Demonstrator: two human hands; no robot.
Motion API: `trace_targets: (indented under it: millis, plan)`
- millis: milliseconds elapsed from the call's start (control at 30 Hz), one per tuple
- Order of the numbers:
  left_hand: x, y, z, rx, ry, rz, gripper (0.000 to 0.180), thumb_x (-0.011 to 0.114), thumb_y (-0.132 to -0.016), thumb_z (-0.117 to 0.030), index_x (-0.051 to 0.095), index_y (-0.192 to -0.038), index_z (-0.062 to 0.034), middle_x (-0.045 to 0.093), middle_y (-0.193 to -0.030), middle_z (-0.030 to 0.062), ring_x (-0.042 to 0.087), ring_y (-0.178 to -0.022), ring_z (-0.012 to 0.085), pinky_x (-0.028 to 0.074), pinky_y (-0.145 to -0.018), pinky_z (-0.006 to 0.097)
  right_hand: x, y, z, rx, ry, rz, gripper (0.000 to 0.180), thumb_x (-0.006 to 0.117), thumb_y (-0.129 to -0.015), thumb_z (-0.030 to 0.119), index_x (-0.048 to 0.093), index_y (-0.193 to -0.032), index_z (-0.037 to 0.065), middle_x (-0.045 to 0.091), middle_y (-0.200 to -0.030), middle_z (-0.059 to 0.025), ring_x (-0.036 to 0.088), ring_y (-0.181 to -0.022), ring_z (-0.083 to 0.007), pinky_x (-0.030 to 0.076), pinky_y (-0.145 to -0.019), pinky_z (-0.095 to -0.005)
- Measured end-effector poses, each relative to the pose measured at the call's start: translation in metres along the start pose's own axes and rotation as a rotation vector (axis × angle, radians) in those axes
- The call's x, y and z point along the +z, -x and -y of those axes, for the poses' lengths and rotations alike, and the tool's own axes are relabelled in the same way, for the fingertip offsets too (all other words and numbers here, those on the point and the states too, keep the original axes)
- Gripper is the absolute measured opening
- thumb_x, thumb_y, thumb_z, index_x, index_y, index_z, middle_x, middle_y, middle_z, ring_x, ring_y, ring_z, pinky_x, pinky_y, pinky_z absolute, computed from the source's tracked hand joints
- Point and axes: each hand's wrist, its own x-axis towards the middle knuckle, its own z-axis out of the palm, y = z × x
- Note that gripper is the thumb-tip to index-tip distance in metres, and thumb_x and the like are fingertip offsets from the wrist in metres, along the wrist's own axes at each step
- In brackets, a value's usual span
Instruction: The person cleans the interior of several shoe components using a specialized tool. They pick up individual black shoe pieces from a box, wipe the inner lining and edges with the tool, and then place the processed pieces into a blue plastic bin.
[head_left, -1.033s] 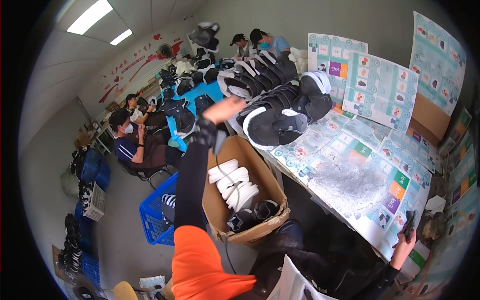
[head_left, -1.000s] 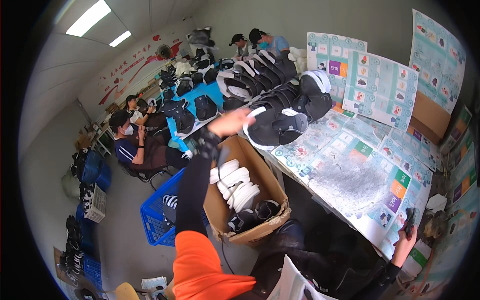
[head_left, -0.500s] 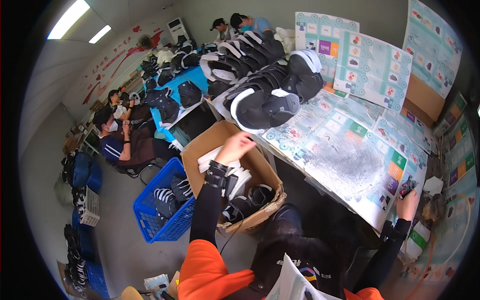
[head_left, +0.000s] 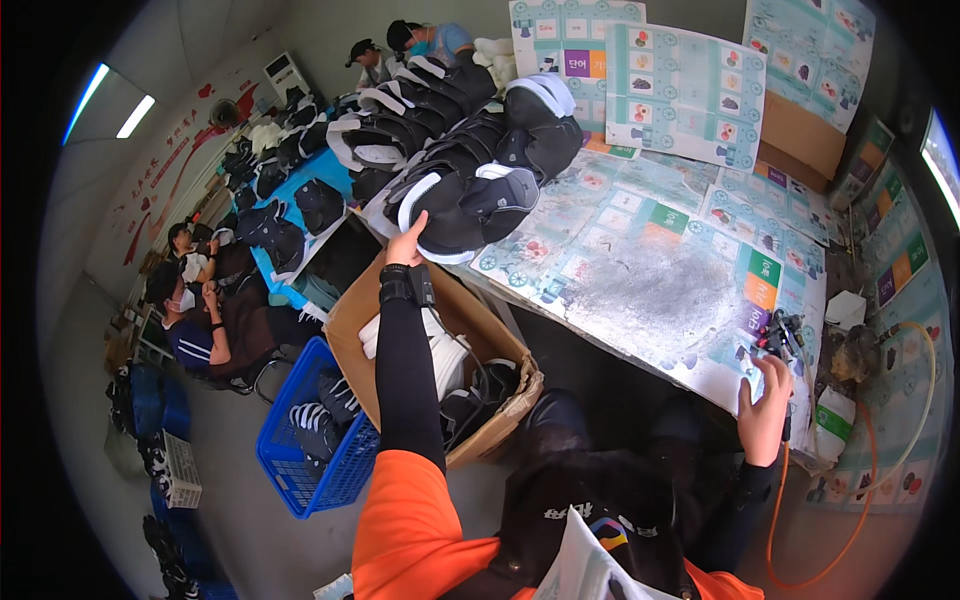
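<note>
My left hand (head_left: 404, 246) has hold of the near edge of a black shoe (head_left: 455, 215) with a white rim, its thumb pointing up along the side. That shoe lies at the left front end of the workbench (head_left: 590, 270), in front of rows of similar black shoes (head_left: 440, 105). Over the bench's right front edge, my right hand (head_left: 765, 410) is open with its fingers apart and bent. Just beyond it, a small dark metal tool like a spray gun (head_left: 785, 335) rests at the bench edge, an orange hose (head_left: 775, 530) hanging below.
Below my left arm stands a cardboard box (head_left: 350, 310) with white pieces and black shoes inside. Beside it is a blue basket (head_left: 310, 480) holding shoes. Printed boards (head_left: 685, 95) lean at the back of the bench. Several people work at the far left and back.
My left hand has moved up from over the box to the black shoe. My right hand has let go of the spray-gun-like tool and drawn back. The view has shifted rightward.
</note>
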Motion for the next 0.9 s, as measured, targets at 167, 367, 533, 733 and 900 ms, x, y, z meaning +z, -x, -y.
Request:
trace_targets:
  millis: [167, 367, 533, 733, 900]
  plan:
    - [0.072, 0.047, -0.026, 0.253, 0.329, 0.276, 0.046, 0.083, -0.095, -0.017, 0.067, -0.133, 0.0027, 0.073, -0.126, 0.0081, 0.068, -0.115, 0.0189, 0.052, -0.101, 0.033, -0.003, -0.005, 0.036, -0.034, -0.140, 0.058, 0.029, 0.070, -0.087, -0.004, 0.067, -0.116, -0.001, 0.061, -0.130, -0.0199, 0.057, -0.126, -0.0409, 0.046, -0.109, -0.0457]
    - [0.066, 0.179, -0.125, 0.047, 0.764, 0.456, 0.042, 0.062, -0.107, -0.032, 0.069, -0.131, 0.0027, 0.075, -0.125, 0.0160, 0.075, -0.110, 0.0262, 0.058, -0.101, 0.040, 0.020, -0.038, 0.100, -0.171, -0.482, 0.086, 0.072, 0.082, -0.081, 0.000, 0.053, -0.147, 0.004, 0.054, -0.145, -0.0198, 0.055, -0.132, -0.0386, 0.050, -0.106, -0.0432]
    - [0.075, 0.286, -0.052, 0.573, 0.066, 0.377, 0.047, 0.060, -0.109, -0.023, 0.057, -0.148, 0.0040, 0.062, -0.150, 0.0131, 0.059, -0.137, 0.0198, 0.047, -0.116, 0.035, 0.075, -0.023, 0.094, -0.336, -0.472, -0.012, 0.099, 0.089, -0.076, 0.009, 0.036, -0.158, -0.004, 0.047, -0.158, -0.0257, 0.048, -0.146, -0.0390, 0.044, -0.117, -0.0442]
    - [0.051, 0.355, 0.059, -0.541, 0.565, 0.630, 0.035, 0.062, -0.107, -0.020, 0.066, -0.135, 0.0005, 0.073, -0.126, 0.0098, 0.069, -0.113, 0.0181, 0.055, -0.099, 0.033, 0.043, -0.011, 0.095, -0.309, -0.529, -0.166, 0.047, 0.067, -0.090, 0.001, 0.063, -0.136, -0.005, 0.073, -0.114, -0.0185, 0.072, -0.102, -0.0297, 0.056, -0.093, -0.0414]
    - [0.028, 0.373, 0.049, 0.043, 0.071, 0.297, 0.034, 0.062, -0.108, -0.018, 0.056, -0.137, -0.0014, 0.064, -0.124, 0.0080, 0.061, -0.120, 0.0193, 0.052, -0.105, 0.036, 0.052, 0.005, 0.115, -0.437, -0.173, 0.187, 0.070, 0.070, -0.063, -0.006, 0.069, -0.133, 0.005, 0.065, -0.092, -0.0129, 0.069, -0.082, -0.0340, 0.056, -0.071, -0.0438]
